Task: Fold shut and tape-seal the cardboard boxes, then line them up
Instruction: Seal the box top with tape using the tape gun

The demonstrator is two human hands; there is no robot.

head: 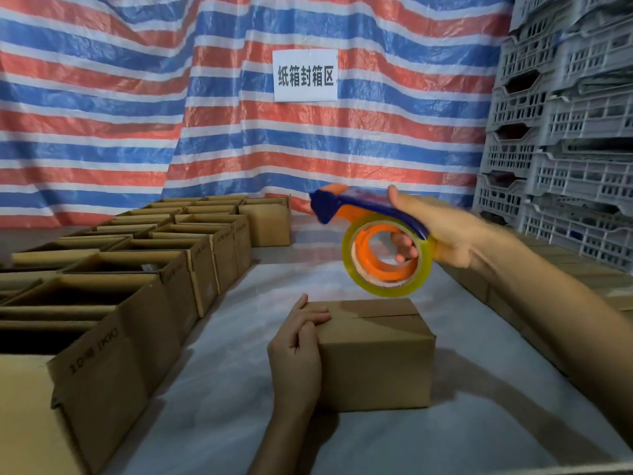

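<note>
A small cardboard box [376, 358] stands on the white table sheet in the middle, its top flaps folded shut with the seam showing. My left hand [298, 351] rests against the box's left end, fingers lying over the top edge. My right hand [442, 231] grips a blue and orange tape dispenser [363, 214] with a roll of clear yellowish tape [387, 258], held in the air above the box's far side. The dispenser's blue nose points left and does not touch the box.
Two rows of open cardboard boxes [144, 269] run along the left side to the back. Flat cardboard stacks [582, 269] lie at the right edge. Grey plastic crates [565, 132] are piled at the back right. A striped tarp with a paper sign [305, 75] hangs behind.
</note>
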